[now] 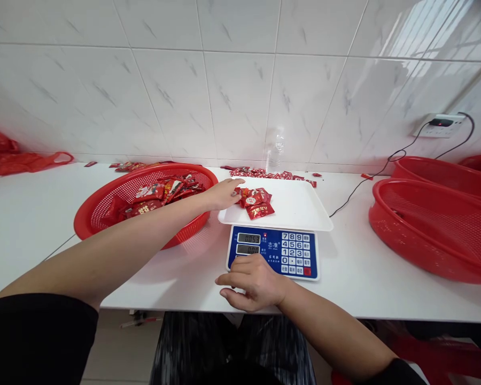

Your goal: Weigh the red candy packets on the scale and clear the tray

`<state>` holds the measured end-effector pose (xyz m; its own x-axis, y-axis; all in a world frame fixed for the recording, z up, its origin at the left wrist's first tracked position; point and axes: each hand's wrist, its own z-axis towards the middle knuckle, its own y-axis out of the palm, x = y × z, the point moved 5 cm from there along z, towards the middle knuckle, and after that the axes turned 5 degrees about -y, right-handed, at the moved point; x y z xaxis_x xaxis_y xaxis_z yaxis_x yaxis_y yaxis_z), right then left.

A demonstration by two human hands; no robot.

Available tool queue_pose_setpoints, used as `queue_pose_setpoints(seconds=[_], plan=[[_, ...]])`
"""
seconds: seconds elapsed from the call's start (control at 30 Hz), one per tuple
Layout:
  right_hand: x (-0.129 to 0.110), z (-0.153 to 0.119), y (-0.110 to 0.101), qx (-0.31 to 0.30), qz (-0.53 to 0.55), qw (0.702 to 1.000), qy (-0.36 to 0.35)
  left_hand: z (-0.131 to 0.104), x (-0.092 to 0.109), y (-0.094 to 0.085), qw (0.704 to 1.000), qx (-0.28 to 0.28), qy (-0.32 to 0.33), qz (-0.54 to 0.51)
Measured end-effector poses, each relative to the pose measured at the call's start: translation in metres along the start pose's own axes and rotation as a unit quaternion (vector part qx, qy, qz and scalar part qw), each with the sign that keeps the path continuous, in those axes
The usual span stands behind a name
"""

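Note:
My left hand (225,194) reaches over the left edge of a white weighing tray (300,200). Its fingers are closed around the edge of a small red packet (237,191), beside other shiny red packets (260,209) lying on the tray. Under the tray is a blue scale (272,251) whose upper display seems to read 0.053. Resting near the scale's front edge, my right hand (254,283) has thumb and index finger apart and holds nothing visible; its other fingers are bent. A red basket (88,216) with many red packets stands below my left forearm.
Red baskets (433,251) stand on the right side of the white table (353,289). Along the tiled wall lie small red packets (260,172) and a clear plastic bottle (276,152). A black cable (358,184) runs to a wall socket (439,125). Red bags (12,155) lie far left.

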<state>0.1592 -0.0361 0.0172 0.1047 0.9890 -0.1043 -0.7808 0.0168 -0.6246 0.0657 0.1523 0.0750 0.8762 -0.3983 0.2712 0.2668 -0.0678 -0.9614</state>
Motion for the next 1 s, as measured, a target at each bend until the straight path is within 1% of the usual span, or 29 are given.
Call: queue_pose_setpoints(seconds=[0.17,0.27,0.3,0.33,0.4,0.47,0.5,0.57,0.6,0.63,0.67,0.7,0.73,0.8,0.83,0.87,0.9,0.97,1.0], plan=[[0.0,0.0,0.001,-0.001,0.002,1.0,-0.002,-0.004,-0.002,-0.003,1.0,0.001,-0.019,0.018],[0.001,-0.001,0.004,-0.007,-0.004,1.0,0.0,-0.011,-0.003,-0.009,0.999,-0.018,-0.039,-0.027],[0.001,-0.001,0.004,-0.006,-0.004,1.0,0.0,-0.014,-0.006,-0.013,0.998,-0.015,-0.049,-0.046],[0.001,-0.001,0.005,-0.005,-0.003,1.0,0.002,-0.017,-0.011,-0.018,0.997,-0.002,-0.058,-0.058],[0.001,0.0,0.005,0.0,0.001,1.0,0.004,-0.021,-0.028,-0.031,0.994,0.046,-0.075,-0.06],[0.001,0.0,0.005,0.008,0.002,1.0,0.004,-0.025,-0.051,-0.042,0.99,0.093,-0.094,-0.05],[0.001,0.0,0.004,0.011,0.002,1.0,0.004,-0.028,-0.064,-0.047,0.987,0.108,-0.106,-0.049],[0.001,0.001,0.003,0.017,0.0,1.0,0.002,-0.034,-0.083,-0.055,0.982,0.12,-0.132,-0.055],[0.001,0.001,0.002,0.02,-0.001,1.0,0.001,-0.04,-0.089,-0.058,0.98,0.121,-0.145,-0.06],[0.002,0.002,0.001,0.025,-0.002,1.0,0.001,-0.046,-0.089,-0.061,0.978,0.121,-0.152,-0.069],[0.003,0.002,0.0,0.031,-0.002,1.0,0.002,-0.055,-0.085,-0.064,0.977,0.126,-0.151,-0.082],[0.004,0.002,-0.001,0.038,-0.002,0.999,0.002,-0.065,-0.076,-0.067,0.975,0.139,-0.142,-0.098],[0.005,0.002,-0.002,0.046,-0.002,0.999,0.003,-0.076,-0.063,-0.068,0.972,0.163,-0.113,-0.123],[0.006,0.003,-0.003,0.06,-0.003,0.998,0.004,-0.103,-0.035,-0.067,0.95,0.257,-0.044,-0.17],[0.006,0.003,-0.003,0.066,-0.007,0.998,0.007,-0.117,-0.022,-0.061,0.935,0.302,-0.01,-0.186],[0.006,0.004,-0.004,0.073,-0.013,0.997,0.013,-0.129,-0.013,-0.052,0.914,0.353,0.024,-0.197],[0.007,0.004,-0.005,0.081,-0.021,0.996,0.023,-0.139,-0.004,-0.039,0.895,0.393,0.072,-0.199],[0.012,0.007,-0.012,0.1,-0.042,0.992,0.063,-0.152,0.005,-0.009,0.856,0.454,0.168,-0.185],[0.017,0.009,-0.018,0.11,-0.055,0.988,0.091,-0.154,0.005,0.007,0.842,0.47,0.197,-0.177]])
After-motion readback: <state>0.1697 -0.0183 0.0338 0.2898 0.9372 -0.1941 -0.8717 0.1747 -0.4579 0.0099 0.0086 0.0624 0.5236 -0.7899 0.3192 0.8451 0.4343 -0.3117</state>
